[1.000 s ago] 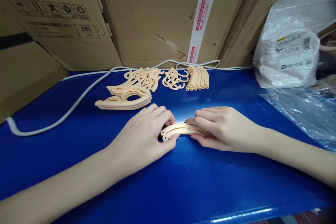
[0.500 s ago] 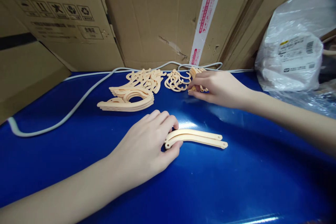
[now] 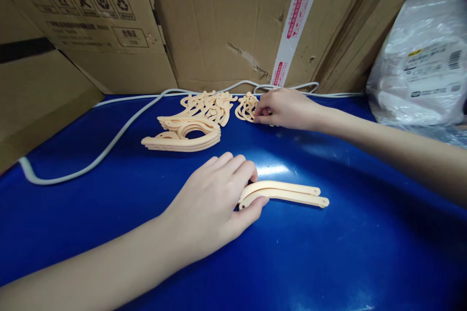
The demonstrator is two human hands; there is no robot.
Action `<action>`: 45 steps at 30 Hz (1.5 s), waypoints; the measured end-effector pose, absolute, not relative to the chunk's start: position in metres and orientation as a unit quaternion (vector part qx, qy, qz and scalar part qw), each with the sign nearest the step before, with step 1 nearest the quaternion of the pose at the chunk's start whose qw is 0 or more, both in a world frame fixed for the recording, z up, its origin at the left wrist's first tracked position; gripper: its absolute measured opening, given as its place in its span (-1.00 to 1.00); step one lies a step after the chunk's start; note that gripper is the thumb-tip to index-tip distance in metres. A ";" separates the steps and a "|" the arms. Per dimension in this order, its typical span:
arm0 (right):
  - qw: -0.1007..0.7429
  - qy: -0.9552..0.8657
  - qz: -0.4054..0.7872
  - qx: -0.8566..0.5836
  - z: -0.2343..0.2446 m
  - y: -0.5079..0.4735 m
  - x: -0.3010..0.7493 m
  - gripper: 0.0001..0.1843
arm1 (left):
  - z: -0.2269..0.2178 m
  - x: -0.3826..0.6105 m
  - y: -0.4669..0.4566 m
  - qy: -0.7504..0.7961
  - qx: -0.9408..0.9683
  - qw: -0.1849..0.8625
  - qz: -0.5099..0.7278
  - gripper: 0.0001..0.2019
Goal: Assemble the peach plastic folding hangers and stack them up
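Note:
My left hand (image 3: 215, 204) rests on the blue table (image 3: 109, 214) and pinches the left end of two stacked peach plastic arms (image 3: 288, 193) between thumb and fingers. My right hand (image 3: 282, 108) reaches to the back of the table, fingers closed in a pinch at the pile of small peach hooks (image 3: 245, 108). What it grips there is hidden by the fingers. It covers the row of short curved pieces behind it. A stack of larger peach hanger parts (image 3: 184, 136) lies left of the hooks.
Cardboard boxes (image 3: 219, 19) wall the back and left of the table. A white cable (image 3: 109, 143) runs along the back edge and curves to the left front. A clear plastic bag with a label (image 3: 423, 68) sits at the right.
My right hand let go of the two plastic arms, reached to the back row, then shifted left to the hook pile. My left hand kept hold of the arms.

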State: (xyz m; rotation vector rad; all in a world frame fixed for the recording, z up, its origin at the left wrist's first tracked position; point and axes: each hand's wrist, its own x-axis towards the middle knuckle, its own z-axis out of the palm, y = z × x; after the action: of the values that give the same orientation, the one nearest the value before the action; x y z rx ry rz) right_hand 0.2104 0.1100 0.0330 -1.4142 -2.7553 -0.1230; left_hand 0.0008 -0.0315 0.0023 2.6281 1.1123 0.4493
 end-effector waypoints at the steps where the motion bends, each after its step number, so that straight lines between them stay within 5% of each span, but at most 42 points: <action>1: 0.025 -0.883 -0.033 -0.467 0.033 0.111 0.210 -0.77 | 0.002 0.001 -0.032 0.381 0.903 0.123 0.153 -0.85; 12: 0.168 -0.881 0.005 -0.442 0.056 0.077 0.222 -0.82 | 0.005 0.002 -0.034 0.380 0.903 0.113 0.167 -0.87; 22: 0.117 -0.902 0.092 -0.404 0.029 0.000 0.255 -0.84 | 0.005 0.007 -0.037 0.409 0.884 0.151 0.168 -0.87; 45: 0.159 -0.890 0.126 -0.409 0.008 -0.007 0.278 -0.81 | 0.006 0.023 -0.040 0.398 0.891 0.121 0.181 -0.94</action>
State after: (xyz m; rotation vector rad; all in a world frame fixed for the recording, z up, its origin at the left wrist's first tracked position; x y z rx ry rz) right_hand 0.2782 -0.0069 0.0083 -1.1689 -2.5441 0.3591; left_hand 0.0228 -0.0399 0.0064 2.6026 1.1616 0.5283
